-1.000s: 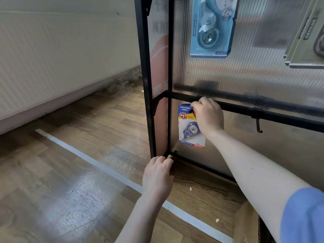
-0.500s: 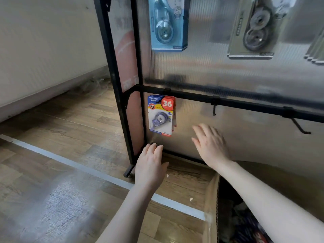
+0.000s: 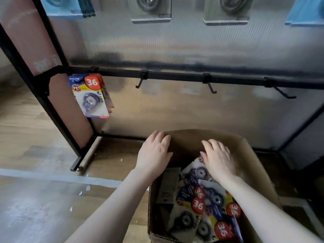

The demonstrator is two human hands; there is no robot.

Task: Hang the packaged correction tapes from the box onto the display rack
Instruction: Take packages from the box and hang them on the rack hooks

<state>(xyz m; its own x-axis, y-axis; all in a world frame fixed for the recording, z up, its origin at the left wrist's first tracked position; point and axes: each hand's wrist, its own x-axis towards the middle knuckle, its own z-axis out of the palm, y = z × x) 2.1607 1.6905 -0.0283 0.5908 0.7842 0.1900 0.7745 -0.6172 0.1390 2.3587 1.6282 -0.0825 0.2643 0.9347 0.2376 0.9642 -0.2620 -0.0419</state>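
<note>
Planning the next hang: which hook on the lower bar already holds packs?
The leftmost hook, beside the frame post; "36" packs hang from it. The three hooks to its right are bare.

Two bare forearms are showing from the bottom edge, each ending in a bare hand: the left hand (image 3: 154, 153) and the right hand (image 3: 218, 158). No sleeve is covering either arm within this view (the upper arms are falling outside it). Both hands are looking smooth and slender, with short, plain fingernails.
</note>
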